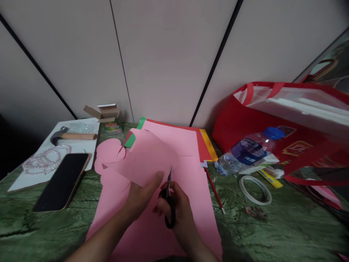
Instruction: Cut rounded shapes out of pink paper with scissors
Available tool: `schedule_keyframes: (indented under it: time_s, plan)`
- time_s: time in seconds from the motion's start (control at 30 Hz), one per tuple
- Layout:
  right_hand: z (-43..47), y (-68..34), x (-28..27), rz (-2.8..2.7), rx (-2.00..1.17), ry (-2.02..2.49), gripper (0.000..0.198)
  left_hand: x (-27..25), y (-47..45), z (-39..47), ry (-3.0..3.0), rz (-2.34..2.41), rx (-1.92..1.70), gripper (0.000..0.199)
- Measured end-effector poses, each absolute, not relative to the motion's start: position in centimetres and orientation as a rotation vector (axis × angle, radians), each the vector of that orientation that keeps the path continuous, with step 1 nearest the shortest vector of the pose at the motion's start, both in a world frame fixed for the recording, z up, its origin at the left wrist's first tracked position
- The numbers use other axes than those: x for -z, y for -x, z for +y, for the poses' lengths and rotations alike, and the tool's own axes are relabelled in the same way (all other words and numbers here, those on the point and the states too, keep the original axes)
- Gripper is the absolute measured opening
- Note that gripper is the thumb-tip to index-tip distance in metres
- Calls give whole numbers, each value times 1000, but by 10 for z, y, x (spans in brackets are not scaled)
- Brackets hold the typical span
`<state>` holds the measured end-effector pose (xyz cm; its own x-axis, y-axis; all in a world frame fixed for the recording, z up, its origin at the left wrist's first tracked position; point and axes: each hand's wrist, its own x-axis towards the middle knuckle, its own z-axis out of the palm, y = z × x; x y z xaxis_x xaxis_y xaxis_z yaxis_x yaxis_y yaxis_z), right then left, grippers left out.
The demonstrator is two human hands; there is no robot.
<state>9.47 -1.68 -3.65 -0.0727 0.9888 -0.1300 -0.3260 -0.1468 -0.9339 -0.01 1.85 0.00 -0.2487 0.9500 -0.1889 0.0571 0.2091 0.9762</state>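
My left hand (143, 196) is closed on the lower edge of a pink paper sheet (148, 156), thumb on top, and the sheet is lifted and a little curved. In my right hand (178, 203) is a pair of scissors (170, 203) with black handles, the fingers through the loops. The blades point up and away, close to the sheet's right edge; I cannot tell whether they touch it. Beneath lies a larger pink sheet (201, 218). Pink paper pieces with rounded, wavy edges (109, 151) rest at the left.
A black phone (62, 182), a hammer (79, 136), a beaded string (45, 160) and a small open box (111, 123) are at the left. On the right are a red pencil (215, 189), a tape roll (255, 190), a plastic bottle (249, 151) and a red bag (229, 120).
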Motion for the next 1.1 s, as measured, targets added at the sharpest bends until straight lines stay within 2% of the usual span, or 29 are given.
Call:
schedule_keyframes:
  time_s: [0.23, 0.63, 1.1]
  plan:
    - [-11, -104, 37, -965, -1447, 976, 39, -1, 1, 18, -1086, 1403, -1149, 13]
    - [-11, -104, 40, -930, -1479, 941, 42, 0, 3, 19, -1101, 1401, -1128, 12]
    - [-11, -103, 39, -965, -1450, 1006, 37, -6, 3, 18, -1087, 1382, -1128, 6]
